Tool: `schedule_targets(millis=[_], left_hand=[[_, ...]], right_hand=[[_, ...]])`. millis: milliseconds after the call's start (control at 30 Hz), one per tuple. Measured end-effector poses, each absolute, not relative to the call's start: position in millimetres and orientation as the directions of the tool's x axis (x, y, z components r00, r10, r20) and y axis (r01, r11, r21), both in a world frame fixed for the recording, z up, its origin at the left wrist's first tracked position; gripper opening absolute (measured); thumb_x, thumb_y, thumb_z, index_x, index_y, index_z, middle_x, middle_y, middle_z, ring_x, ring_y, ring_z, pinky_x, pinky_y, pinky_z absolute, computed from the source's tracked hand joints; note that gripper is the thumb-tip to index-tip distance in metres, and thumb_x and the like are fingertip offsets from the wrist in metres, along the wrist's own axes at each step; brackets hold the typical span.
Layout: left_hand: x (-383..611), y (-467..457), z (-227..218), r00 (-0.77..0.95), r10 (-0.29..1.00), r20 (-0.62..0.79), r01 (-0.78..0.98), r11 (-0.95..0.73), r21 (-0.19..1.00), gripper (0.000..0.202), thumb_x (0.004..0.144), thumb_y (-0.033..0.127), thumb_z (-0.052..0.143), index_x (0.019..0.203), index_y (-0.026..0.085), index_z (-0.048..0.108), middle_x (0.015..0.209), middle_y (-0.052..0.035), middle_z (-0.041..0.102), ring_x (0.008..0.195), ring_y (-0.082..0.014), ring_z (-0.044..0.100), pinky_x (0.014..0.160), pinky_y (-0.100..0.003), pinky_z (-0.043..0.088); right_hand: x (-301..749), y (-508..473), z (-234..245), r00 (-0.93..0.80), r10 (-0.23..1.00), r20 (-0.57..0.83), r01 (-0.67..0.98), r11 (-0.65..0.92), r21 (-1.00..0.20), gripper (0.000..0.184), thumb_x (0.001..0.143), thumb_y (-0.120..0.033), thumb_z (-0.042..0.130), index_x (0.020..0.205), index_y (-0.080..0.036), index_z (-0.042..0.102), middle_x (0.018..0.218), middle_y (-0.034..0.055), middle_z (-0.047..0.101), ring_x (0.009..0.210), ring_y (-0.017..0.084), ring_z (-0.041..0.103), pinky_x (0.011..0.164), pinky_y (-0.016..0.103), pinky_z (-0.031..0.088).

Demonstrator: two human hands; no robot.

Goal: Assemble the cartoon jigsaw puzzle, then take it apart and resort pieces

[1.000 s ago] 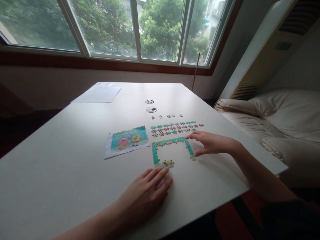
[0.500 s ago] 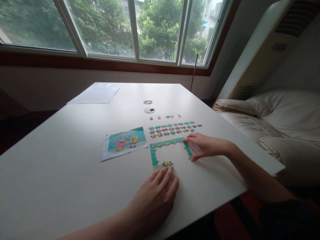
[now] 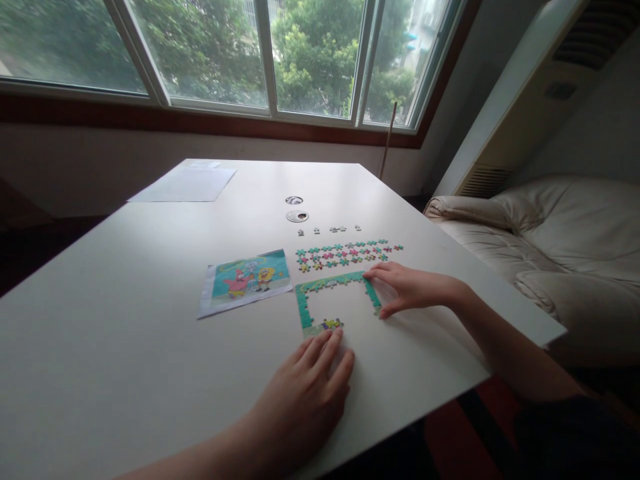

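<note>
On the counter (image 3: pixel 125 293), the right hand (image 3: pixel 410 288), spread wide, and left hand (image 3: pixel 311 387), loosely spread, touch the puzzle edges (image 3: pixel 303 310).

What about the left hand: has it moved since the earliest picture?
Yes. The left hand has shifted a little to the right, judged against the printed cartoon sheet.

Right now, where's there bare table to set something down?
Widest: the table's left side, bordered by paper, picture and left edge. Smaller: between discs and right edge. Crowded: the middle, where loose pieces line up just beyond the puzzle border, with the left hand at its near side and right hand at its right.
</note>
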State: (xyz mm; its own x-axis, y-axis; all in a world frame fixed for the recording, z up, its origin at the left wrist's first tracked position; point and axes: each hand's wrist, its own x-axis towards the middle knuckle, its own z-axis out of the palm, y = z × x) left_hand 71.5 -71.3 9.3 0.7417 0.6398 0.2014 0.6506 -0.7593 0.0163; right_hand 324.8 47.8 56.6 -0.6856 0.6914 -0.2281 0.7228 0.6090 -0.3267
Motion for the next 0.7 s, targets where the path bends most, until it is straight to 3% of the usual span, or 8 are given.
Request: schedule_targets(millis=[700], left_hand=[[71.6, -70.5, 9.7, 0.761, 0.601, 0.244, 0.622, -0.783, -0.015, 0.031, 0.087, 0.022, 0.043, 0.115, 0.014, 0.051, 0.124, -0.0194, 0.052, 0.111, -0.0303, 0.052, 0.085, -0.042, 0.048]], right_hand=[[323.5, 49.0, 54.9, -0.693, 0.692, -0.204, 0.71, 0.606, -0.359, 0.076, 0.066, -0.056, 0.063, 0.126, -0.013, 0.045, 0.124, 0.0154, 0.044, 0.116, 0.028, 0.041, 0.1, 0.039, 0.033]])
